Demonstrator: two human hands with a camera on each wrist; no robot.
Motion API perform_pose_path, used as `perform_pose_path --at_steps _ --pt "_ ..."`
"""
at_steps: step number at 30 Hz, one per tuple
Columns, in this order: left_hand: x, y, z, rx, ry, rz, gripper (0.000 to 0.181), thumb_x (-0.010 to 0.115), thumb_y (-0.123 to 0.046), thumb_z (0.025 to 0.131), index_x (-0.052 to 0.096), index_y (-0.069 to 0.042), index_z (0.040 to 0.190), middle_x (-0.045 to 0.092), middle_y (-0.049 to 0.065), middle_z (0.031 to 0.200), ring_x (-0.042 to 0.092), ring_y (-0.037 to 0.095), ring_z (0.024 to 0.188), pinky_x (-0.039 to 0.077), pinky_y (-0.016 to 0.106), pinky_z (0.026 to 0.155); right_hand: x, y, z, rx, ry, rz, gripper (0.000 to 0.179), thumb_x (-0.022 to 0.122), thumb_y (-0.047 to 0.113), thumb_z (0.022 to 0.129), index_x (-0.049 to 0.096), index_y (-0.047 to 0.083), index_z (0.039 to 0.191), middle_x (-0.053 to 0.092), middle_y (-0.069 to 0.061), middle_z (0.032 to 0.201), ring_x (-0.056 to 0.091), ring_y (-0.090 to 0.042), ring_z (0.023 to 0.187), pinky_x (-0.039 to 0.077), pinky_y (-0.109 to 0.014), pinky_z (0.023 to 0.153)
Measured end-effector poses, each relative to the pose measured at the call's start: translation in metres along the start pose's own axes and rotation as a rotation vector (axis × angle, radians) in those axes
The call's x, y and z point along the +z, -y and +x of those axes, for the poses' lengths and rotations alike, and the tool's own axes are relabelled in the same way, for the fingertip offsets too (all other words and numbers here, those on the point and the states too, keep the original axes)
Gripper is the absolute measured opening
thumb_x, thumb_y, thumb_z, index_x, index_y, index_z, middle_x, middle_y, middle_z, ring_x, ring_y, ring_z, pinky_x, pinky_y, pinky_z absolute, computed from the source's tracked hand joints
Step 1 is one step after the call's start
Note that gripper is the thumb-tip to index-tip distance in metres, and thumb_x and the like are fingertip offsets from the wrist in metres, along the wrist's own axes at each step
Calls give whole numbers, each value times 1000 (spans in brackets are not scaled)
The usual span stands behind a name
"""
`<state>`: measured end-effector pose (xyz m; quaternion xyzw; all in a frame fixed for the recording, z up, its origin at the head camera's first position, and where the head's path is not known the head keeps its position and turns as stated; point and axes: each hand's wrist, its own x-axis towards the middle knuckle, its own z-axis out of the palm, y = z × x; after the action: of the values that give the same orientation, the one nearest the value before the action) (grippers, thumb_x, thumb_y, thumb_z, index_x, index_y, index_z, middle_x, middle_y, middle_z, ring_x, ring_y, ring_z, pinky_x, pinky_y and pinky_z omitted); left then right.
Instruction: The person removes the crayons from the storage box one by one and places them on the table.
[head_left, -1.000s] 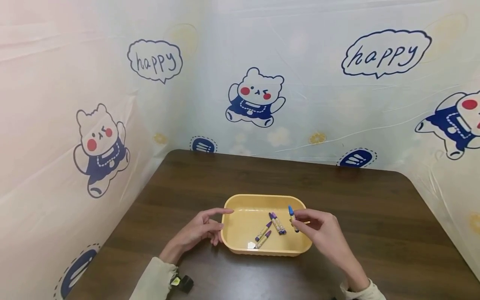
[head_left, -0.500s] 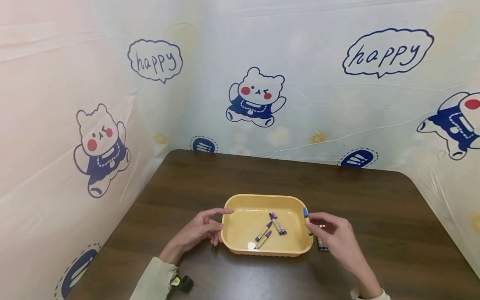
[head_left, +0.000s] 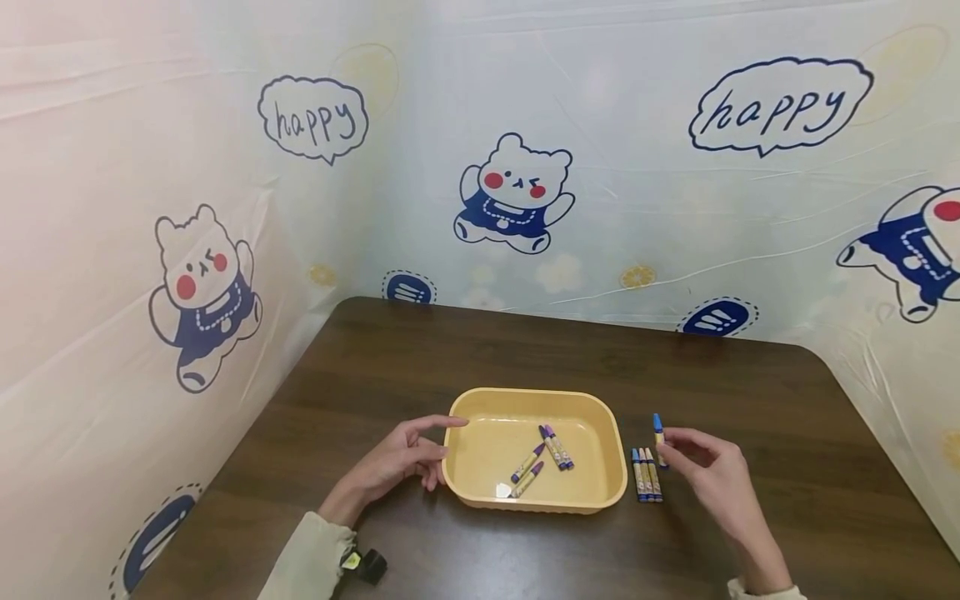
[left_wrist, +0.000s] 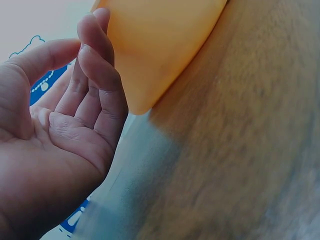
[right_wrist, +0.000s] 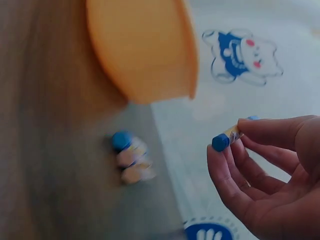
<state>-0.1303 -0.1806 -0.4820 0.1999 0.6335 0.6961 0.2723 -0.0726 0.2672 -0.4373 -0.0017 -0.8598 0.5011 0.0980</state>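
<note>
My right hand (head_left: 712, 477) pinches a blue crayon (head_left: 658, 433) between thumb and fingertips, to the right of the yellow tray (head_left: 480, 450). In the right wrist view the crayon's blue end (right_wrist: 220, 142) points out past the fingertips. Three crayons (head_left: 647, 477) lie side by side on the table just below the held one; one has a blue tip, the others are pale. Inside the tray are several purple-toned crayons (head_left: 527, 463), in two loose pairs. My left hand (head_left: 393, 458) holds the tray's left rim, index finger over the edge and thumb outside.
The dark wooden table (head_left: 420, 350) reaches back to a printed cloth (head_left: 645, 217) with bears and "happy" bubbles, which also hangs at both sides. A black strap with a small block (head_left: 371, 567) sits at the left wrist, by the sleeve.
My right hand has carried the blue crayon rightward from over the tray to beyond its right side, uncovering the three crayons on the table. The left hand and tray have stayed put.
</note>
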Motion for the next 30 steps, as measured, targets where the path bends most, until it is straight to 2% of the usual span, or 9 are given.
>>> perform_pose_path --at_steps 5,9,11,16,30 --pt "1 -1 2 4 -1 5 50 54 -1 99 39 4 147 71 12 77 63 16 59 55 26 57 -2 -16 1 122 22 -60 28 76 14 89 71 -4 111 74 -14 94 68 -8 75 57 -25 66" --pt "1 -1 2 0 0 5 50 54 0 99 40 4 147 72 12 77 63 16 59 55 26 56 -2 -25 2 229 76 -115 30 75 15 90 71 -4 112 74 -12 94 70 -11 74 58 -27 65" --pt "1 -1 2 -3 3 6 50 54 0 99 40 4 147 72 12 78 63 16 59 55 26 56 -2 -29 1 257 97 -125 28 74 13 90 71 -6 110 74 -12 93 70 -14 72 58 -27 64" --pt "1 0 3 -8 -1 14 50 55 -1 99 41 3 147 72 13 78 64 17 59 55 26 57 0 -34 1 273 135 -143 24 74 11 89 72 -7 104 74 -13 90 71 -17 69 58 -28 61" --pt "0 -1 1 0 -8 26 50 55 0 99 41 4 147 71 12 77 63 16 59 55 26 56 2 -33 1 254 130 -252 19 77 15 86 75 -2 95 74 -10 84 65 -15 60 55 -27 53"
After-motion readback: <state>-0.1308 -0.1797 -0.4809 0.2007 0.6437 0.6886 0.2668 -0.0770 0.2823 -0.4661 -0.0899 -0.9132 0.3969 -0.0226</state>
